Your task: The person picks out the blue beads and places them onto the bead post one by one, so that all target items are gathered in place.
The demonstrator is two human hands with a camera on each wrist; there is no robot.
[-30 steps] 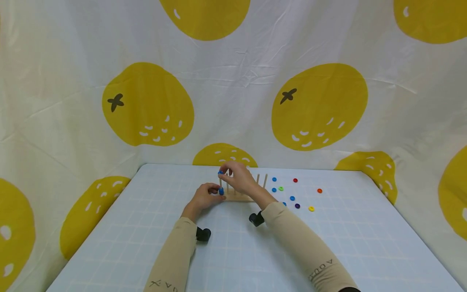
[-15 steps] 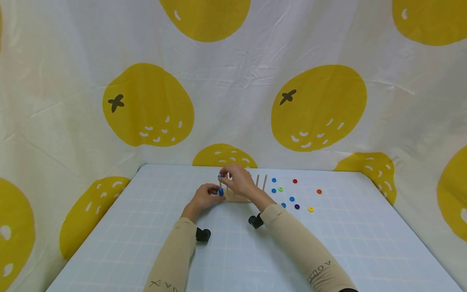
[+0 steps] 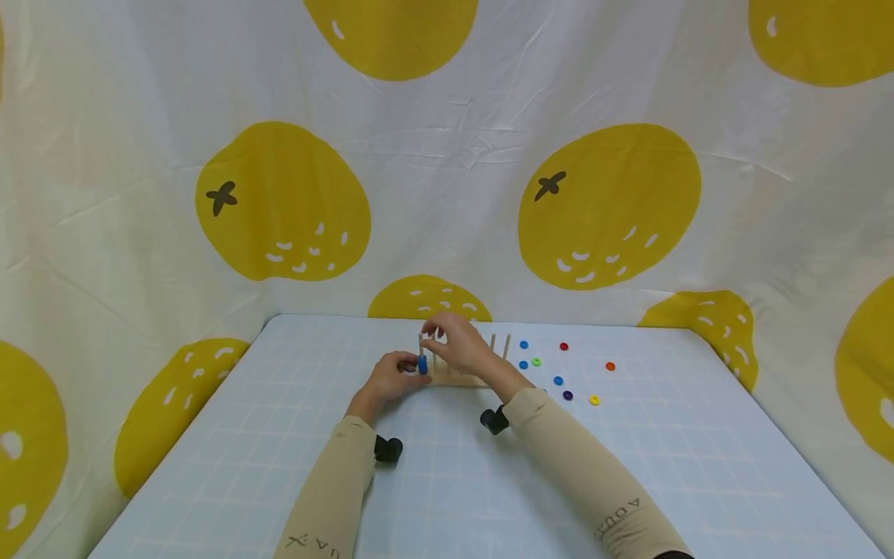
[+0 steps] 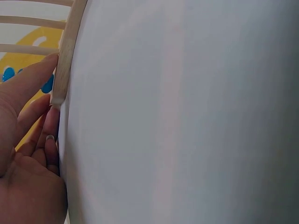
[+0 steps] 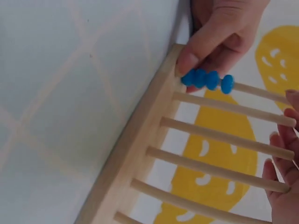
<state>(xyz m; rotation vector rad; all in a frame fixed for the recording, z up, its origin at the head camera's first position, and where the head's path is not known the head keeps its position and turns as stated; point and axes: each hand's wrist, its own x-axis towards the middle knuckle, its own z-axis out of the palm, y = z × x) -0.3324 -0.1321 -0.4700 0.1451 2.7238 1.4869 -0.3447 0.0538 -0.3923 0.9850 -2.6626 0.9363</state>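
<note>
A wooden peg rack (image 3: 454, 380) with a row of upright pegs stands toward the back of the table. My left hand (image 3: 393, 376) holds the left end of its base; in the left wrist view the thumb (image 4: 39, 74) lies on the wood and the other fingers are beyond it. Several blue beads (image 5: 205, 80) are threaded low on the end peg, the uppermost slightly apart from the others. My right hand (image 3: 455, 344) is at the top of the pegs. In the right wrist view its fingers (image 5: 287, 140) are by the peg tips, with no bead between them.
Loose beads lie right of the rack: several blue ones (image 3: 559, 380), a green bead (image 3: 536, 362), a red bead (image 3: 563, 346), an orange bead (image 3: 611, 366), a purple bead (image 3: 568, 395) and a yellow bead (image 3: 594, 400). A patterned cloth (image 3: 447, 194) hangs behind the table.
My right hand has let go of a blue bead at the top of the left peg. The bead has slid down to the others. My left hand has stayed in place.
</note>
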